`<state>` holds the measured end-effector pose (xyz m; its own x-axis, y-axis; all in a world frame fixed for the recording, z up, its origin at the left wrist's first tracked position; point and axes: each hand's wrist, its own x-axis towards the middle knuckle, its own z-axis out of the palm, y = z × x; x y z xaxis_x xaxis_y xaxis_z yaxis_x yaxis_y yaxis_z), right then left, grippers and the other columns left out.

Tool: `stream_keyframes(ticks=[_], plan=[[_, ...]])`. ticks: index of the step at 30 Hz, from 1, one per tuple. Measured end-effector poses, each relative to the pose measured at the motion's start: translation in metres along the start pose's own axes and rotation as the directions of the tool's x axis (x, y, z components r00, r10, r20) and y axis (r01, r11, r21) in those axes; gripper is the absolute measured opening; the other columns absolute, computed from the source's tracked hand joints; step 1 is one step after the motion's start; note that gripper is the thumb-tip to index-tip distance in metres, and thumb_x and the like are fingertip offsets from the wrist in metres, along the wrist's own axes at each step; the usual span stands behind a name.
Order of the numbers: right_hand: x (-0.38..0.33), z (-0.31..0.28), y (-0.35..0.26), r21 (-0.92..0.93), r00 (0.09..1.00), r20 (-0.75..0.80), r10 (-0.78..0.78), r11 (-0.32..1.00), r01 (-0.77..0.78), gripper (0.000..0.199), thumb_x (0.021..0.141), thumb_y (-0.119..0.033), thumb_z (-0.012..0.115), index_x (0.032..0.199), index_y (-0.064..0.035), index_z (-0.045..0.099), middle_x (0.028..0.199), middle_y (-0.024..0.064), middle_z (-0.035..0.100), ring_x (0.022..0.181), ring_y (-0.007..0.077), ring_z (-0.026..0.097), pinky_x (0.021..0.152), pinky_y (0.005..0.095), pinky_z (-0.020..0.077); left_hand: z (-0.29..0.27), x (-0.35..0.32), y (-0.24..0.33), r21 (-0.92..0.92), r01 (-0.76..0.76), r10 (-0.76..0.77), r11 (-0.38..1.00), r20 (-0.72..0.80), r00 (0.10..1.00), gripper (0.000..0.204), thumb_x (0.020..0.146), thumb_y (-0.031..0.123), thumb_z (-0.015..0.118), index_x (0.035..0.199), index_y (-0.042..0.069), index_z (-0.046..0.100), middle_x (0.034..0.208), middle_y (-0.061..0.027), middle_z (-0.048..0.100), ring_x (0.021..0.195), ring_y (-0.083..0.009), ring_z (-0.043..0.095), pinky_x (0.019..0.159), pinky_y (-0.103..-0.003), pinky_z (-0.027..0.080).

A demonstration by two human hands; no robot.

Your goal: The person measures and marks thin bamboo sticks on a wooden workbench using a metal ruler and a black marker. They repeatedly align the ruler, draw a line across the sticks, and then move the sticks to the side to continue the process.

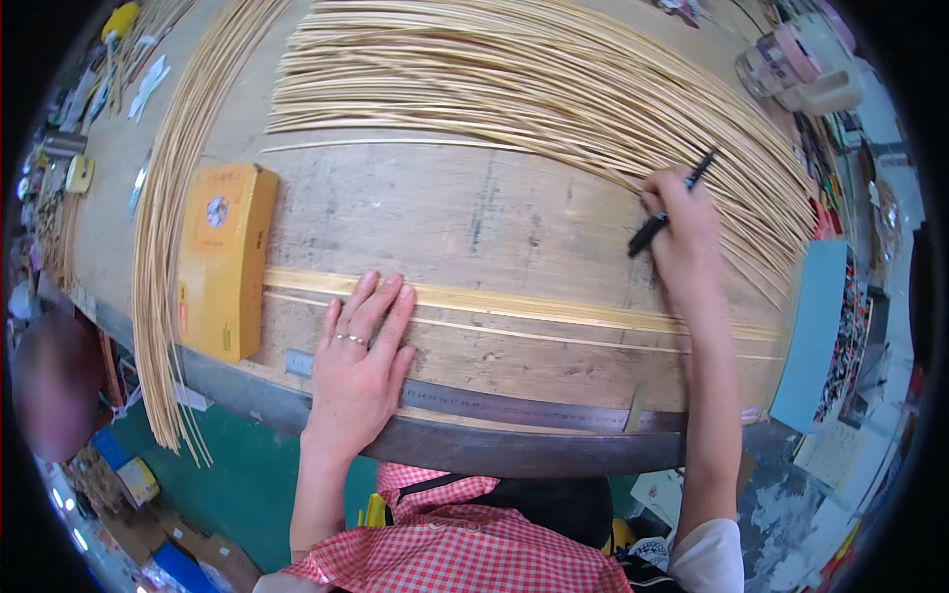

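My left hand (pixel 358 371) lies with fingers stretched out on a narrow row of thin bamboo strips (pixel 534 305). One loose strip runs just in front of that row and passes under the same hand. The row's left end meets a yellow cardboard box (pixel 219 262). Farther right, my right hand (pixel 684 232) is closed around a black marker pen (pixel 648 236). Its fingertips are at the near edge of a broad spread of long strips (pixel 474 84); whether they also pinch a strip I cannot tell. A steel ruler (pixel 514 407) lies along the table's front edge.
Another long bundle of strips (pixel 170 198) passes left of the box and hangs over the front edge. A pale blue box (pixel 816 321) stands at the right. Behind it sits a clear jug with a pink lid (pixel 781 64). Someone's blurred head (pixel 56 385) shows far left.
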<state>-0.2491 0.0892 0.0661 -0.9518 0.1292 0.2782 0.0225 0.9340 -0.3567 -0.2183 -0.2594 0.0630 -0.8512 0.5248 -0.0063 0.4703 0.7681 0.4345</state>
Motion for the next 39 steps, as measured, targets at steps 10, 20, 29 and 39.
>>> stream_keyframes(ticks=[10,20,29,39], plan=[[-0.055,-0.048,0.003,0.289,0.992,0.12,-0.048,0.957,0.011,0.008,0.085,0.005,0.062,0.087,0.0007,0.055,0.079,0.011,0.05,0.07,0.0243,0.051,0.066,0.0328,0.0394,-0.001,-0.003,-0.009,-0.022,-0.022,0.022,1.0,0.005,1.0,0.066,0.085,0.01,0.072,0.147,0.013,0.051,0.154,-0.0102,0.044,0.145,-0.0318,0.041,0.115,-0.056,0.035],[-0.066,-0.048,0.002,0.292,0.947,0.32,-0.008,0.952,-0.091,0.01,0.08,0.002,0.065,0.082,0.0003,0.056,0.073,0.011,0.05,0.065,0.026,0.051,0.062,0.0354,0.0369,0.002,-0.004,-0.008,0.011,-0.024,0.024,1.0,0.006,1.0,0.069,0.086,0.013,0.072,0.15,0.014,0.047,0.163,-0.0106,0.035,0.147,-0.0315,0.039,0.116,-0.056,0.033],[-0.07,-0.047,0.005,0.288,0.933,0.36,-0.02,0.953,-0.09,0.009,0.079,0.002,0.067,0.082,0.0,0.059,0.076,0.0122,0.053,0.066,0.028,0.053,0.063,0.0373,0.0388,0.001,-0.002,-0.007,-0.016,-0.006,0.007,1.0,0.015,1.0,0.069,0.085,0.009,0.071,0.15,0.013,0.048,0.157,-0.0103,0.042,0.146,-0.033,0.039,0.117,-0.056,0.032],[-0.032,-0.034,-0.006,0.183,0.986,0.111,-0.126,0.978,0.105,0.017,0.081,0.003,0.068,0.096,-0.0013,0.061,0.095,0.0148,0.06,0.09,0.0354,0.059,0.077,0.0423,0.0468,0.001,-0.002,-0.004,-0.018,0.029,-0.028,0.999,0.022,0.999,0.066,0.085,0.003,0.067,0.147,0.012,0.051,0.155,-0.0107,0.044,0.147,-0.034,0.037,0.118,-0.056,0.03]])
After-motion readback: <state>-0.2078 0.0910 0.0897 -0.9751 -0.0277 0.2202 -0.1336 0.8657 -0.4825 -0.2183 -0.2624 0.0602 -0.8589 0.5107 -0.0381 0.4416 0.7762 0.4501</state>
